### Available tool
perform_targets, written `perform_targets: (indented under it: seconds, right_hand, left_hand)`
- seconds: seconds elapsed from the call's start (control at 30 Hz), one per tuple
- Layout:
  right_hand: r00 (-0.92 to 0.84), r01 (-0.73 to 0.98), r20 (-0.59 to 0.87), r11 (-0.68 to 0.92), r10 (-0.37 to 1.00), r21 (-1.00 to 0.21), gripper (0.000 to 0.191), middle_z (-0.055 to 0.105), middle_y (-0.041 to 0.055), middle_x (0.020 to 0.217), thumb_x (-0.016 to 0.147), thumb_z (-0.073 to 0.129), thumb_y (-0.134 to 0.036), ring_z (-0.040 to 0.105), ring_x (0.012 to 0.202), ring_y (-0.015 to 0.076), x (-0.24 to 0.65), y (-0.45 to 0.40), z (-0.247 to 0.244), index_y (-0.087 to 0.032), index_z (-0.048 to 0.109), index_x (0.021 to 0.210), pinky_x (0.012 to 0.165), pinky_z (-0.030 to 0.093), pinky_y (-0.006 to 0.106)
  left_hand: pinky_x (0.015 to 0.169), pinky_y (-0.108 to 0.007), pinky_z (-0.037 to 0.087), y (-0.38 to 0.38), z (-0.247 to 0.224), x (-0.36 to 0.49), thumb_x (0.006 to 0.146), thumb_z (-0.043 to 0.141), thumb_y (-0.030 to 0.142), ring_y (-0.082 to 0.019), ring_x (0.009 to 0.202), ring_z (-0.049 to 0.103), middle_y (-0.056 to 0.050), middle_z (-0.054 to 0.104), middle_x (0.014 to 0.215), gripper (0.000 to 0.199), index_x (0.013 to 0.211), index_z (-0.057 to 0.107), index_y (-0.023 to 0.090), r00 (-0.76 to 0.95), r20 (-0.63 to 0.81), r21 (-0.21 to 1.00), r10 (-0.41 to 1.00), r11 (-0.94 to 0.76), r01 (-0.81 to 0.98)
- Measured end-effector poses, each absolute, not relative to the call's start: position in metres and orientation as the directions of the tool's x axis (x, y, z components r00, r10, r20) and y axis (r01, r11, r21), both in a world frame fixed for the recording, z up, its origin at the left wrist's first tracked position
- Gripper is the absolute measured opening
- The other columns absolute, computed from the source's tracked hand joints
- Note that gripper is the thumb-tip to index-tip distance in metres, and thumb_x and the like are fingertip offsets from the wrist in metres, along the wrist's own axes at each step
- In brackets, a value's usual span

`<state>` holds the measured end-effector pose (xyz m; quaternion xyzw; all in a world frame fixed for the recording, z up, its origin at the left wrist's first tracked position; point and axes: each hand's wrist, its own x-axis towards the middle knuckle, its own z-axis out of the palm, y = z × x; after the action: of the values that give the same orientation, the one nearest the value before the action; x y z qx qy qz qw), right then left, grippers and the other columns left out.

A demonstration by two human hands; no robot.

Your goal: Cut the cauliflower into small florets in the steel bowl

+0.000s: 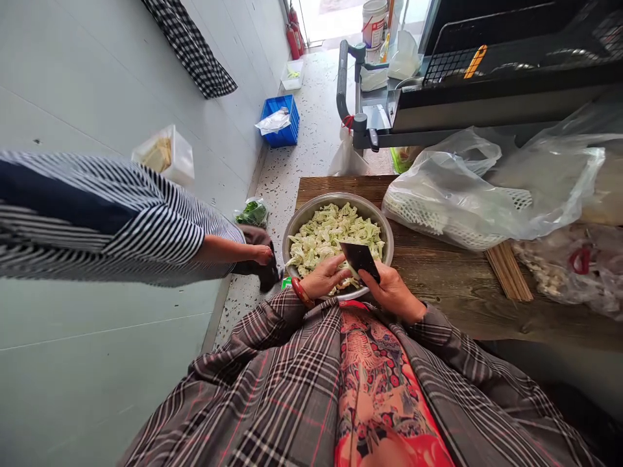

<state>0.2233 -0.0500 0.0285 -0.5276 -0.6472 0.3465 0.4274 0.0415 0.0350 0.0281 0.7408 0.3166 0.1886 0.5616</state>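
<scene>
A wide metal basin (388,228) full of cut cauliflower (331,227) stands at the near left end of the wooden table. Over its near side, my right hand (392,292) is closed around a knife (359,258) with a broad dark blade, which points up and to the left. My left hand (325,275), wearing a red bangle at the wrist, is just left of the blade. Its fingers are pinched on a pale cauliflower piece (357,273), partly hidden by the knife. Loose florets lie below both hands.
Plastic bags (467,188) and a bundle of wooden sticks (509,272) lie on the wooden table (438,279) to the right. Another person's striped sleeve (165,233) reaches in from the left. A blue crate (287,130) and bagged greens (253,213) stand along the wall.
</scene>
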Motion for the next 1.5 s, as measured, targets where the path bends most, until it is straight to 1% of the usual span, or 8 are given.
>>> perform_targets:
  seconds: [0.23, 0.47, 0.67, 0.8, 1.07, 1.27, 1.4, 1.5]
  right_hand:
    - [-0.061, 0.419, 0.207, 0.213, 0.976, -0.882, 0.024, 0.063, 0.0066, 0.084, 0.096, 0.041, -0.034, 0.058, 0.076, 0.0179, 0.219, -0.05, 0.023, -0.017, 0.058, 0.091, 0.07, 0.046, 0.028]
    - [0.065, 0.518, 0.241, 0.174, 0.968, -0.837, 0.023, 0.064, 0.0079, 0.084, 0.096, 0.039, -0.034, 0.06, 0.078, 0.0201, 0.208, -0.052, 0.017, -0.018, 0.056, 0.095, 0.072, 0.048, 0.031]
    - [0.055, 0.6, 0.287, 0.198, 0.956, -0.775, 0.023, 0.066, 0.0086, 0.091, 0.097, 0.039, -0.03, 0.063, 0.085, 0.0202, 0.201, -0.057, 0.014, -0.02, 0.059, 0.103, 0.077, 0.05, 0.031]
    - [-0.004, 0.645, 0.292, 0.226, 0.956, -0.73, 0.026, 0.067, 0.0112, 0.101, 0.098, 0.039, -0.028, 0.063, 0.095, 0.022, 0.198, -0.057, 0.011, -0.018, 0.059, 0.111, 0.083, 0.049, 0.034]
    - [0.228, 0.559, 0.249, 0.083, 0.941, -0.825, 0.027, 0.065, 0.0078, 0.08, 0.096, 0.041, -0.036, 0.06, 0.073, 0.0198, 0.204, -0.056, 0.002, -0.018, 0.06, 0.09, 0.068, 0.047, 0.03]
    - [0.41, 0.505, 0.151, -0.086, 0.9, -0.859, 0.039, 0.06, 0.0042, 0.065, 0.093, 0.043, -0.048, 0.053, 0.06, 0.017, 0.219, -0.051, -0.009, -0.018, 0.056, 0.071, 0.059, 0.041, 0.029]
    - [0.323, 0.535, 0.202, -0.002, 0.925, -0.845, 0.034, 0.063, 0.0063, 0.075, 0.094, 0.042, -0.044, 0.058, 0.068, 0.0186, 0.212, -0.048, -0.005, -0.017, 0.059, 0.083, 0.065, 0.045, 0.03]
    - [0.197, 0.544, 0.25, 0.107, 0.948, -0.833, 0.029, 0.066, 0.0078, 0.085, 0.096, 0.04, -0.039, 0.061, 0.077, 0.0197, 0.203, -0.046, -0.001, -0.018, 0.06, 0.096, 0.071, 0.047, 0.03]
  left_hand:
    - [0.101, -0.04, 0.042, 0.032, 0.029, 0.044, 0.084, 0.06, 0.044, -0.027, 0.111, 0.059, -0.01, 0.066, 0.119, 0.044, 0.12, 0.063, 0.018, 0.753, -0.051, 0.956, 0.656, -0.185, 0.226]
    - [0.104, -0.039, 0.04, 0.024, 0.021, 0.055, 0.075, 0.072, 0.042, -0.027, 0.123, 0.051, -0.012, 0.057, 0.131, 0.063, 0.13, 0.052, 0.019, 0.597, -0.101, 0.994, 0.796, 0.051, 0.1]
    - [0.088, -0.033, 0.047, 0.02, 0.013, 0.058, 0.061, 0.082, 0.039, -0.021, 0.097, 0.059, -0.007, 0.065, 0.1, 0.051, 0.102, 0.064, 0.015, 0.445, -0.249, 0.968, 0.86, 0.205, 0.145]
    - [0.071, -0.025, 0.048, 0.019, 0.015, 0.06, 0.06, 0.081, 0.029, -0.012, 0.073, 0.058, 0.0, 0.063, 0.082, 0.052, 0.105, 0.059, 0.015, 0.469, -0.379, 0.916, 0.798, 0.396, 0.067]
    - [0.056, -0.017, 0.043, 0.026, 0.003, 0.063, 0.057, 0.065, 0.009, -0.007, 0.065, 0.056, -0.002, 0.065, 0.091, 0.046, 0.103, 0.062, 0.012, 0.463, -0.391, 0.904, 0.796, 0.426, 0.032]
    - [0.051, -0.016, 0.044, 0.03, 0.002, 0.05, 0.061, 0.073, 0.018, -0.011, 0.071, 0.063, -0.007, 0.062, 0.097, 0.042, 0.101, 0.062, 0.013, 0.493, -0.534, 0.752, 0.686, 0.653, -0.093]
    - [0.063, -0.025, 0.055, 0.03, 0.007, 0.052, 0.07, 0.074, 0.04, -0.012, 0.078, 0.062, -0.006, 0.06, 0.099, 0.051, 0.112, 0.056, 0.018, 0.524, -0.533, 0.744, 0.664, 0.663, -0.083]
    - [0.058, -0.022, 0.053, 0.03, 0.006, 0.058, 0.066, 0.077, 0.042, -0.012, 0.077, 0.061, -0.005, 0.059, 0.101, 0.056, 0.112, 0.056, 0.018, 0.521, -0.471, 0.829, 0.712, 0.559, -0.014]
